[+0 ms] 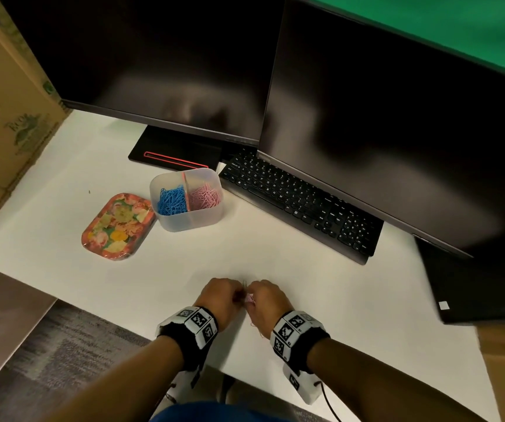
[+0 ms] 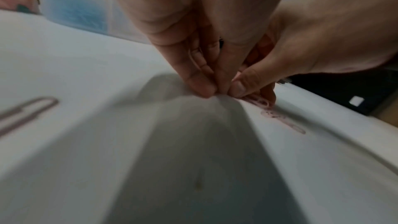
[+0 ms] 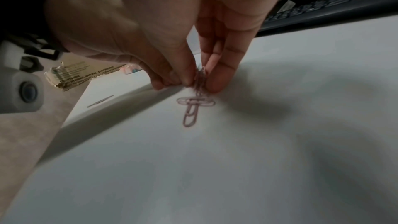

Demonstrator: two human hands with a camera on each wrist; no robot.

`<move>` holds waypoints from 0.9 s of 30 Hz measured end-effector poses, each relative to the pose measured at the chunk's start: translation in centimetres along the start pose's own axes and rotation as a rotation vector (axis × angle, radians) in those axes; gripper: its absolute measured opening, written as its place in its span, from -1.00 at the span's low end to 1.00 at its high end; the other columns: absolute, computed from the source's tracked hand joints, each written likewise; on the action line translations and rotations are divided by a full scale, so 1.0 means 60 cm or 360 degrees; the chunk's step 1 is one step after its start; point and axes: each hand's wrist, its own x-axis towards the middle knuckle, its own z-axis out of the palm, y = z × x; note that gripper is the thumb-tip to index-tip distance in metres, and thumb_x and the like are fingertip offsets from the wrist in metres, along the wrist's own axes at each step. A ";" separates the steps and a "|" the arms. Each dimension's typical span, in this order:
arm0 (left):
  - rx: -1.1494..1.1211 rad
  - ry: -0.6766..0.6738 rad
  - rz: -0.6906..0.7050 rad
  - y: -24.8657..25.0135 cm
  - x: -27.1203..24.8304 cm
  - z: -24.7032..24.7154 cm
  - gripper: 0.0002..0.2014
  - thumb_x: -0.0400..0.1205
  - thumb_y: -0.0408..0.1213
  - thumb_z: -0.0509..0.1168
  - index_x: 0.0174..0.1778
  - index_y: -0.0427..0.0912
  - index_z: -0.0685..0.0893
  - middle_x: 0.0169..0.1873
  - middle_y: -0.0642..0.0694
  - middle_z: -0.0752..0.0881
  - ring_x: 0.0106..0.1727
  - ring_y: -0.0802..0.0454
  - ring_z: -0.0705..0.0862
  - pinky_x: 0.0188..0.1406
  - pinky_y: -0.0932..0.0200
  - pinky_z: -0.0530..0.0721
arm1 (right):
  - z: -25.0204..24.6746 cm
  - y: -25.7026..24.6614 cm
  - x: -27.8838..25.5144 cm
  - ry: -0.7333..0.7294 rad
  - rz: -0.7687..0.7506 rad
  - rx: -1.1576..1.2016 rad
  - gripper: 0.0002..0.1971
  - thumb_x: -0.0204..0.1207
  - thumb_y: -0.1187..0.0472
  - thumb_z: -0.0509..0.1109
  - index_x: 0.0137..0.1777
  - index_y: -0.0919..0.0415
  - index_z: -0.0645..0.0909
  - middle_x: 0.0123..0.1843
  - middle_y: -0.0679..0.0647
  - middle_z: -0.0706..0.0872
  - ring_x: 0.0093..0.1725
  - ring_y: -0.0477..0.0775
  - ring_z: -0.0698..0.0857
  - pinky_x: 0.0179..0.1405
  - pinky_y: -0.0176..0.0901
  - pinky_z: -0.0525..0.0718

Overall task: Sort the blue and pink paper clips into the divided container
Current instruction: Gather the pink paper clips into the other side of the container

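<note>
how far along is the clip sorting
Mostly done: the container holds blue clips on its left side, pink clips on its right. In hand: both hands, left hand and right hand, pinch pink ones. Left: two crossed clips on the table.

Divided container [image 1: 170, 220]: blue clips [image 1: 170, 200] left, pink clips [image 1: 206, 194] right.
Floral tray [image 1: 117, 228]: beside container.
Hands: left hand [image 1: 222, 298], right hand [image 1: 268, 301] together near tabletop [image 1: 306, 284] edge.

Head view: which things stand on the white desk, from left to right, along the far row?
Cardboard box → floral tray → divided container, blue clips left, pink clips right → keyboard → laptop.
</note>
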 end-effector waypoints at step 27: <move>-0.2693 0.0171 -0.0642 0.049 0.066 -0.131 -0.68 0.75 -0.26 -0.02 -0.08 -0.33 0.60 -0.32 -0.21 0.76 -0.34 -0.04 0.77 -0.50 0.18 0.75 | -0.157 -0.082 0.059 0.0304 -0.0373 0.0825 -0.73 0.44 0.32 0.41 0.13 0.13 0.74 -0.01 0.03 0.80 -0.11 -0.11 0.74 -0.01 -0.28 0.73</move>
